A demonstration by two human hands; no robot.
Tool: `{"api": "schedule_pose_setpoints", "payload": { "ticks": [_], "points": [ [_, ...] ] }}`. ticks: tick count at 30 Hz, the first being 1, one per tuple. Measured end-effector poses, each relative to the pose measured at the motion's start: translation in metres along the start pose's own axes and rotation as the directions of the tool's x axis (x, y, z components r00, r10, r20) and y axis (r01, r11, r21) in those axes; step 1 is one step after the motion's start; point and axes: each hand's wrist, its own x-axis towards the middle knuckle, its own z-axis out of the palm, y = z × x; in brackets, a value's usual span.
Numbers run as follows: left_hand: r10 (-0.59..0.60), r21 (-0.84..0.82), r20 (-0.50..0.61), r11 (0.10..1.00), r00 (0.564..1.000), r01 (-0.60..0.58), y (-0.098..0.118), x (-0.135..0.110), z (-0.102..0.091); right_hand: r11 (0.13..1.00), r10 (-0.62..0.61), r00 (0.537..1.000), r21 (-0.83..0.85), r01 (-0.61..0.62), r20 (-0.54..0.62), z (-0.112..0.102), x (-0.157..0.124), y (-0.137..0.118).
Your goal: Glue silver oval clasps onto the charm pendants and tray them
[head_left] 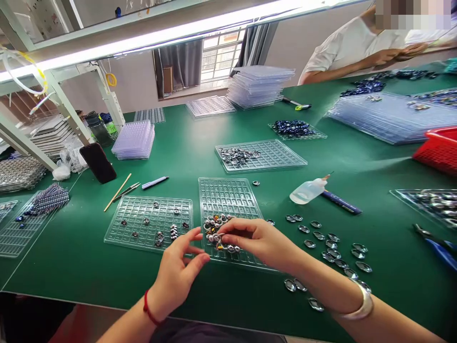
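Observation:
My right hand (255, 240) rests on a clear gridded plastic tray (228, 200) and pinches a small shiny piece out of a heap of small metal parts (216, 228) lying on that tray. My left hand (178, 271), with a red string at the wrist, hovers just left of the heap, thumb and forefinger drawn close together and the other fingers loosely spread; I cannot see anything between them. A silver bangle sits on my right wrist.
A second gridded tray (148, 224) with a few parts lies to the left. Clear oval gems (332, 250) are scattered at right, near a squeeze bottle (309, 190). Further back stand another tray of parts (260, 156), tray stacks (259, 85), a phone (98, 163). A co-worker (357, 45) sits far right.

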Motion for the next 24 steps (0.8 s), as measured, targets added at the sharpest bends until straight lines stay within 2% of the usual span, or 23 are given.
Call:
{"api": "schedule_pose_setpoints", "payload": {
  "ticks": [4,7,11,15,19,21,24],
  "points": [
    [0.113,0.201,0.065,0.972,0.991,-0.124,0.015,0.032,0.007,0.999,-0.046,0.992,0.007,0.048,-0.116,0.009,-0.006,0.0],
    [0.089,0.276,0.082,0.955,0.993,-0.108,0.018,0.042,0.01,0.992,-0.125,0.974,-0.017,0.124,-0.191,0.012,-0.013,-0.001],
    [0.027,0.27,0.137,0.961,0.99,-0.063,0.019,0.047,0.012,0.969,-0.243,0.951,-0.008,0.246,-0.191,0.007,-0.017,-0.001],
    [0.047,0.323,0.149,0.942,0.988,-0.094,0.022,0.049,0.015,0.974,-0.215,0.958,0.028,0.224,-0.189,0.0,-0.018,0.004],
    [0.104,0.433,0.154,0.887,0.983,-0.161,0.023,0.047,0.02,0.976,-0.215,0.948,-0.012,0.218,-0.237,0.004,-0.022,0.009],
    [0.117,0.48,0.185,0.856,0.976,-0.194,0.023,0.046,0.021,0.972,-0.23,0.947,-0.004,0.235,-0.224,0.006,-0.024,0.01],
    [0.111,0.522,0.256,0.82,0.96,-0.234,0.022,0.047,0.019,0.97,-0.203,0.96,0.096,0.224,-0.194,0.006,-0.023,0.007]
  ]
}}
